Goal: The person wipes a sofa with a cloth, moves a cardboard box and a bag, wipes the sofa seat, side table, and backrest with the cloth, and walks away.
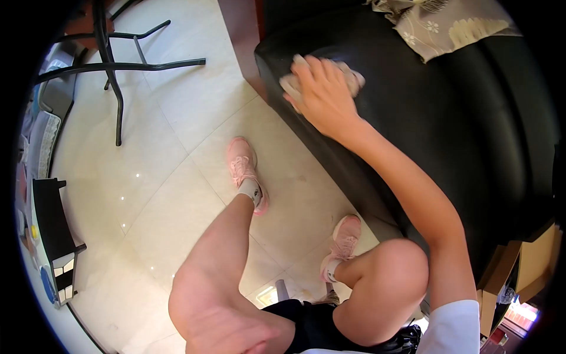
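While right hand (321,88) clamps bunched cloth (355,81) against black sofa seat (407,118) near front corner, left hand (233,330) blurs over thigh (203,286), grip cannot be told.

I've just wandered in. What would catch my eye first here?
Probably the right hand at upper centre, holding a pale cloth against the black sofa. Then the two pink shoes on the shiny floor, and the dark furniture legs at upper left.

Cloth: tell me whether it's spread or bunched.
Bunched: the cloth is a compact wad under the right hand, poking out on both sides.
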Demonstrator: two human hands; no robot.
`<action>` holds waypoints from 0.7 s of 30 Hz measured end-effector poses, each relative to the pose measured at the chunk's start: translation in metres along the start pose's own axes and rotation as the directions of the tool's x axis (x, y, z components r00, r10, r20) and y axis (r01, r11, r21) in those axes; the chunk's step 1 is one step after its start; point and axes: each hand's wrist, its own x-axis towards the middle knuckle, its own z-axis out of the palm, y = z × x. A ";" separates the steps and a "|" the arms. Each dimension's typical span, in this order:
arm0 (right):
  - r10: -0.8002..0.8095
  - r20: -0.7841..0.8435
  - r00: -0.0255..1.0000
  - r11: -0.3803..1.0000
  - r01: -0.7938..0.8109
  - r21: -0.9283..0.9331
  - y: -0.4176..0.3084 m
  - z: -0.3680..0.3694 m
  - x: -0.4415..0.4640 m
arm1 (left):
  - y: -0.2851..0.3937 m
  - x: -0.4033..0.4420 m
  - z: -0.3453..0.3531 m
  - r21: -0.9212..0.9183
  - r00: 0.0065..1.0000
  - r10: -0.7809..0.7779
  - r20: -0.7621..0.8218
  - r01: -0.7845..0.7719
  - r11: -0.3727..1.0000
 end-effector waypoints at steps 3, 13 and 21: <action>-0.031 -0.082 0.996 0.989 0.019 -0.148 0.004 0.071 0.034 | 0.002 0.010 -0.009 0.060 0.994 -0.071 0.080 0.066 0.996; 0.107 0.069 0.992 0.990 -0.100 -0.098 0.012 -0.002 0.021 | 0.023 -0.002 0.006 0.304 0.959 -0.269 -0.092 0.284 0.909; 0.428 0.241 0.871 0.903 -0.406 -0.139 0.052 -0.207 -0.146 | 0.020 -0.006 0.016 0.250 0.980 -0.176 -0.096 0.195 0.948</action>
